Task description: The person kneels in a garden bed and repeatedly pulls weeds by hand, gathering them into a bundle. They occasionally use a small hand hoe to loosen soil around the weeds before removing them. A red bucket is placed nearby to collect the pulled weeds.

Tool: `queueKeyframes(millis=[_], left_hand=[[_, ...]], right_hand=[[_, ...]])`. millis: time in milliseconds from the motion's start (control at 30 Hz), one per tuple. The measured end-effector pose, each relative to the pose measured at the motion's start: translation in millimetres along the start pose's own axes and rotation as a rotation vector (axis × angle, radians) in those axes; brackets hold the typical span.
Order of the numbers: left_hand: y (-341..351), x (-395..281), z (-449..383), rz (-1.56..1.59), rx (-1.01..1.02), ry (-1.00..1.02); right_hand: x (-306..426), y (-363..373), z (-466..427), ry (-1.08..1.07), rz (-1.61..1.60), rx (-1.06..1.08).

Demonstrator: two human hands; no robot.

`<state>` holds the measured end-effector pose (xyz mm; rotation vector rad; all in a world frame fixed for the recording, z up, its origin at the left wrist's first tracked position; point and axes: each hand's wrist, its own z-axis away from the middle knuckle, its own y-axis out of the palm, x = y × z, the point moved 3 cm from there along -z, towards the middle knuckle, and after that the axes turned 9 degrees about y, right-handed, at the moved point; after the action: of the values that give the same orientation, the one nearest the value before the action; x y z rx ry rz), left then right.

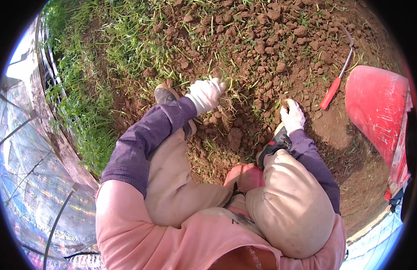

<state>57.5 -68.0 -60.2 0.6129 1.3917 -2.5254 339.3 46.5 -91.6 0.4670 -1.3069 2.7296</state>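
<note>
My left hand (205, 95), in a white glove, is curled into a fist above the soil between my feet. A tuft of pulled weeds with pale, stringy roots (228, 106) sticks out at its fingers; the grip itself is partly hidden. My right hand (292, 116), also gloved and with soil-stained fingertips, is low over the ground just beyond my dark right shoe (277, 143). Its fingers are bent with a gap between them, and nothing shows in it. Around both hands lies loose, cloddy brown soil (262, 81) strewn with cut stems.
A hand hoe with a red handle (330, 93) lies on the soil to the right, beside a large red plastic container (377, 104). Leafy green plants (83, 118) grow along the left, next to clear plastic sheeting (36, 189). A pinkish-red object (243, 177) is between my legs.
</note>
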Motion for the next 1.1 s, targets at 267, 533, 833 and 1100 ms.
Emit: queueKeyframes(millis=[267, 533, 833, 1100], left_hand=[[-12.1, 5.1, -22.5, 0.647, 0.162, -0.521], [-65.4, -81.5, -66.2, 1.123, -0.133, 0.214], [-79.3, -18.7, -22.6, 1.677, -0.366, 0.013], [-12.7, 27.3, -1.6, 1.563, -0.234, -0.282]], right_hand=[[67.1, -4.0, 20.9, 0.157, -0.665, 0.567], [97.7, -37.2, 4.7, 0.121, -1.489, 0.611], [26.9, -341.3, 56.1, -0.327, -1.375, -0.566], [-136.5, -449.6, 62.3, 0.515, 0.363, -1.0]])
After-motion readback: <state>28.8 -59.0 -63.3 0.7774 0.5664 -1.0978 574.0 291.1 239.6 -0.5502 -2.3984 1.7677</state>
